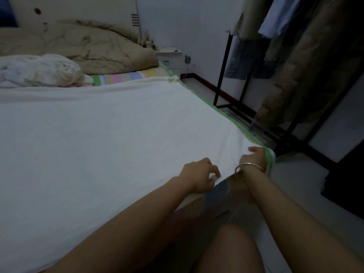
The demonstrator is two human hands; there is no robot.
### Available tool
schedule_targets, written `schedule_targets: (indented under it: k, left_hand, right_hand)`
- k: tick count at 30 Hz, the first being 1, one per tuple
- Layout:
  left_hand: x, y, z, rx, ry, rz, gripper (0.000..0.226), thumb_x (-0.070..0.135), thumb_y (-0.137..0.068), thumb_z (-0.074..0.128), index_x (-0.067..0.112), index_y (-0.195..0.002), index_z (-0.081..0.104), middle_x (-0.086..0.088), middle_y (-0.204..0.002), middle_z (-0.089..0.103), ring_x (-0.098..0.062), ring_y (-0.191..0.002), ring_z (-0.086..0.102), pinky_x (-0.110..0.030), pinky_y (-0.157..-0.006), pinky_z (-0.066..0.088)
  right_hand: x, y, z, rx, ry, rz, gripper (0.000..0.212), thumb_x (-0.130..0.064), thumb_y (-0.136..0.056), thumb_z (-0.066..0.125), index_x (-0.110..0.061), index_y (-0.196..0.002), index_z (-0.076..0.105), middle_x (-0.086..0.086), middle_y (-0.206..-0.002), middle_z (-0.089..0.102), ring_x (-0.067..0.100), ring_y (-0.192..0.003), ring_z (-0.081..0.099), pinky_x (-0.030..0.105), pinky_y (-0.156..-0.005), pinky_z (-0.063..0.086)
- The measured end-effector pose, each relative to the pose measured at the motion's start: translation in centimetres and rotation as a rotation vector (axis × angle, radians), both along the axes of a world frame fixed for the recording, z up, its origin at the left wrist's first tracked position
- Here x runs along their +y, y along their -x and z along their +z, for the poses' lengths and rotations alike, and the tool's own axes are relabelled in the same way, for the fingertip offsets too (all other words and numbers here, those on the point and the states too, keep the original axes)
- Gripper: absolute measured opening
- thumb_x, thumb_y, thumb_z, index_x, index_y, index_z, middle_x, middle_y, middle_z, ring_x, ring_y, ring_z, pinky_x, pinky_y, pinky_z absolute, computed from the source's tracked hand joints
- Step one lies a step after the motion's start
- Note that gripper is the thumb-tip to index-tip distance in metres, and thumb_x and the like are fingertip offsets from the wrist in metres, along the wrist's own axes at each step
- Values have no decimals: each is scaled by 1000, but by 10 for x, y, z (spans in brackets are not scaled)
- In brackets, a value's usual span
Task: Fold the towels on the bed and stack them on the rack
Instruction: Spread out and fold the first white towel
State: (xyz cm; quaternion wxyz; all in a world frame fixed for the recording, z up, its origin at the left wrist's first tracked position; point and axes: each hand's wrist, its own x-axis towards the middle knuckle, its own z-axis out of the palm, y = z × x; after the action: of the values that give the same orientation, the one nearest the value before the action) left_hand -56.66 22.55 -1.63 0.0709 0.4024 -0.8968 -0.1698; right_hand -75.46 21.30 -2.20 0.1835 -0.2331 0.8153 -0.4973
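Note:
A large white towel (110, 134) lies spread flat over most of the bed. My left hand (199, 175) pinches its near edge close to the right corner, fingers curled on the cloth. My right hand (253, 157), with a bangle on the wrist, grips the towel's near right corner at the bed's edge, its fingers partly hidden under the cloth. A crumpled heap of white towels (41, 70) sits at the far left of the bed. The black metal rack (256, 119) stands on the floor to the right of the bed.
A beige quilt (82, 44) is bunched at the head of the bed over a striped sheet (126, 76). Clothes (295, 46) hang from the rack's top. A white nightstand (171, 58) stands by the far wall. My knee (230, 251) shows at the bottom.

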Motion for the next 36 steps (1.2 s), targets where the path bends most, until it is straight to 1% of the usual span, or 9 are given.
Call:
schedule_targets:
  k: [4,6,8,12,16,20,25,32,36]
  left_hand:
    - [-2,-1,2,55,-2,9,35,28,-92,52,32,-126,57,1,-126,52,-21,-106,56,-33,-83,43]
    - [-3,-8,3,99,6,32,33,26,-92,51,30,-125,59,2,-125,53,-19,-104,56,-33,-84,44]
    - [-3,-20,2,154,13,80,31,24,-92,50,27,-121,61,2,-123,55,-19,-105,56,-34,-88,47]
    - [-17,-68,-2,222,96,235,29,22,-93,49,24,-118,64,2,-125,58,-18,-112,55,-36,-94,46]
    - [-34,-140,-10,119,178,367,44,33,-92,36,17,-123,63,-6,-133,57,-25,-122,51,-36,-101,40]
    - [-63,-252,-27,-36,159,569,51,38,-103,28,21,-150,31,-2,-159,23,-16,-147,17,-38,-120,11]
    - [-119,-387,-33,-206,123,748,60,49,-101,13,23,-155,10,-1,-163,4,-14,-149,-1,-41,-121,-3]
    - [-201,-530,-40,-229,93,962,63,52,-101,13,22,-156,4,-2,-162,-5,-14,-149,-8,-41,-120,-7]
    - [-247,-572,-52,-188,193,985,89,65,-77,-13,24,-155,1,1,-162,-6,-11,-148,-10,-39,-120,-10]
  right_hand:
    - [13,24,-10,171,-278,46,41,-3,-89,54,4,-130,51,24,-137,47,41,-124,47,41,-101,40]
    - [7,10,-13,307,-379,51,40,-5,-91,52,-1,-130,50,23,-142,38,41,-129,39,45,-105,34]
    - [-1,-10,-13,556,-430,78,43,-9,-91,49,-12,-134,46,18,-152,22,38,-139,19,47,-113,18]
    - [-24,-70,-2,905,-498,396,55,-31,-93,41,-24,-146,29,10,-160,4,35,-145,-5,48,-118,-3]
    - [-48,-171,-10,789,-520,798,59,-50,-99,18,-26,-152,12,3,-161,0,31,-147,-3,48,-118,-5]
    - [-88,-283,-19,831,-500,970,67,-56,-97,11,-21,-154,4,6,-160,-8,26,-147,-11,48,-117,-10]
    - [-147,-404,-22,899,-428,1118,68,-54,-98,10,-17,-153,-4,8,-159,-15,24,-146,-16,48,-117,-10]
    - [-245,-524,-31,1011,-340,1248,67,-55,-97,5,-21,-153,-8,4,-158,-19,19,-145,-20,47,-116,-15]
    - [-300,-581,-41,1005,-278,1235,67,-56,-97,4,-21,-152,-10,3,-158,-19,18,-145,-20,47,-116,-15]
